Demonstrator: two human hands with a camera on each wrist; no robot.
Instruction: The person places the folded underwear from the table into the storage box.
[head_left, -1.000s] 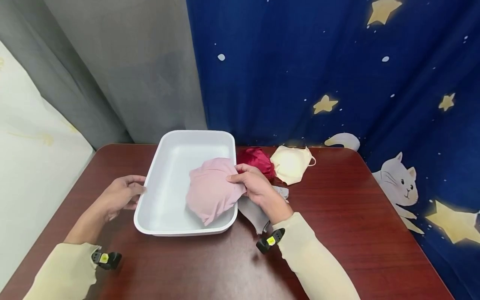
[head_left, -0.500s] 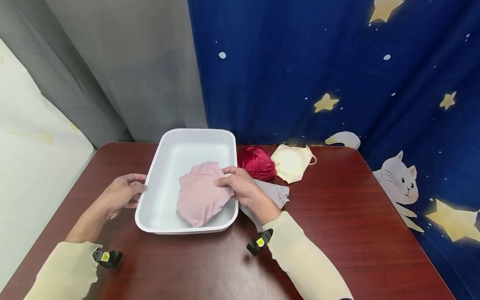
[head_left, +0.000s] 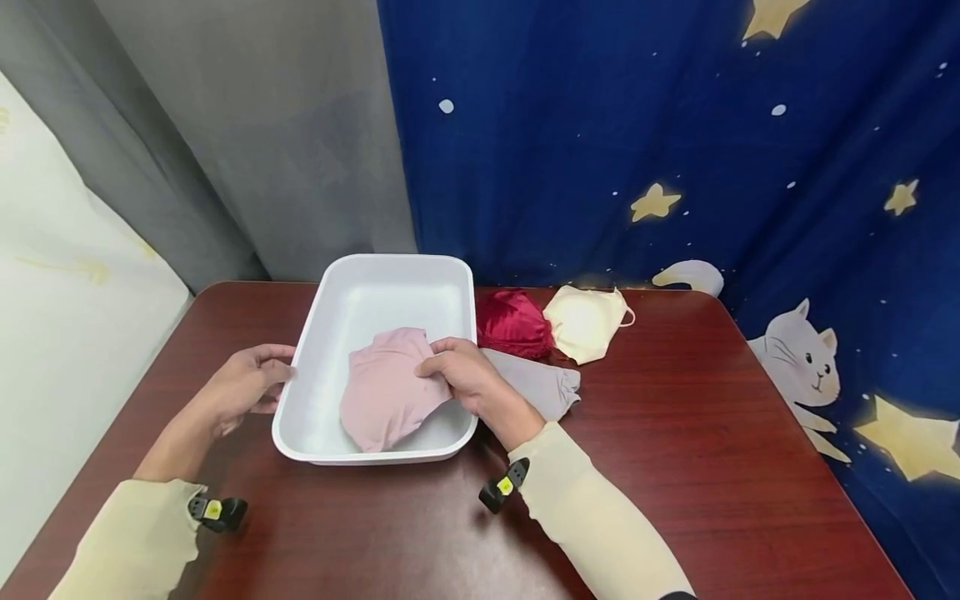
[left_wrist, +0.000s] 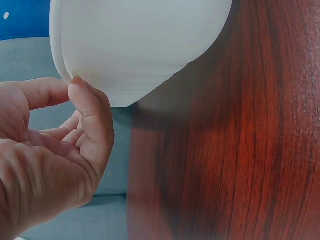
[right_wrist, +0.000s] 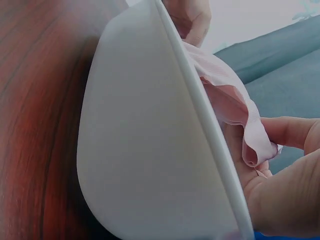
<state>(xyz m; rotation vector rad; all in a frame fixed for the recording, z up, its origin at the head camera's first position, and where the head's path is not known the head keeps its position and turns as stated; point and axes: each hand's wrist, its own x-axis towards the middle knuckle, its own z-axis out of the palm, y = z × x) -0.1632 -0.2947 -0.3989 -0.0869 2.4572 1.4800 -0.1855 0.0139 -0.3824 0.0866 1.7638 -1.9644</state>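
Observation:
A folded pink bra is low inside a white plastic tub. My right hand reaches over the tub's right side and pinches the bra's edge, thumb on top. From the right wrist view, the pink band hangs between thumb and fingers just beyond the rim. On the opposite side my left hand pinches the tub's left rim, and the left wrist view has thumb and fingertip meeting at that rim. Whether the bra touches the tub's floor cannot be told.
Right of the tub lie a dark red satin garment, a cream garment with a strap loop and a grey garment, partly behind my right arm. The brown table ends at curtains behind.
My right hand has moved left and slightly down with the pink bra, bringing it further into the tub. More of the grey garment shows. My left hand stays at the rim.

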